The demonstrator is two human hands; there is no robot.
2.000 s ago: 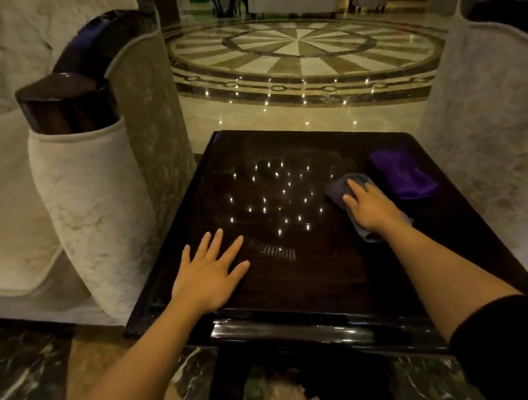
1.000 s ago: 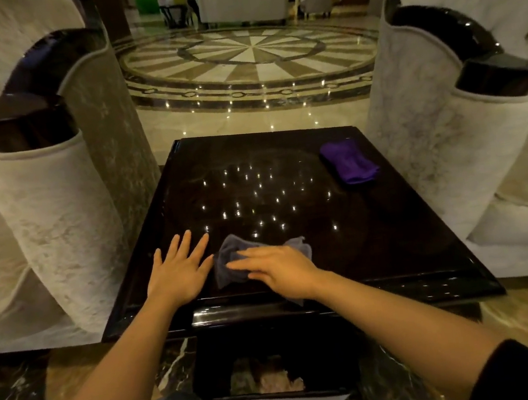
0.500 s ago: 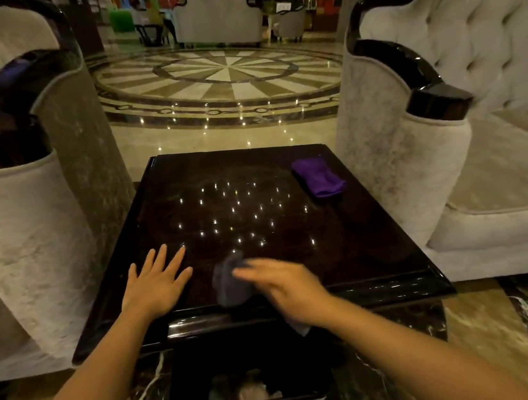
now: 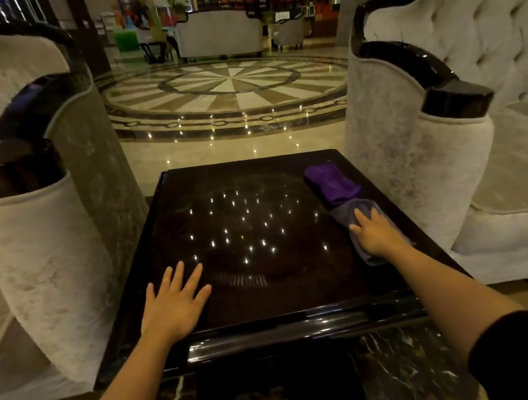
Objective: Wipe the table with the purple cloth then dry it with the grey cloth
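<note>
A person dries a dark, glossy tabletop [image 4: 267,286] set between two pale upholstered armchairs in a hotel-style lobby. The right hand [image 4: 376,235] presses flat on the grey cloth [image 4: 347,215] near the right edge, fingers spread and extended, pinning the cloth under the palm instead of closing around it. The left hand [image 4: 174,307] lies open and empty on the near left of the surface, apparently as a brace.

The purple cloth [image 4: 332,182] sits folded at the far right of the tabletop, and the grey cloth's leading end touches or slightly overlaps it; the dim light makes the exact boundary hard to read. That suggests the wiping stage is done and drying is under way.

The main risk here is the contact between the two cloths: a further push forward could shove the purple cloth off the far or right edge, or pick up its damp and smear it back across the dried surface. The trailing end of the grey cloth sits close to the right edge and could slip over it. The bracing left palm may also leave prints on the polished finish.
</note>
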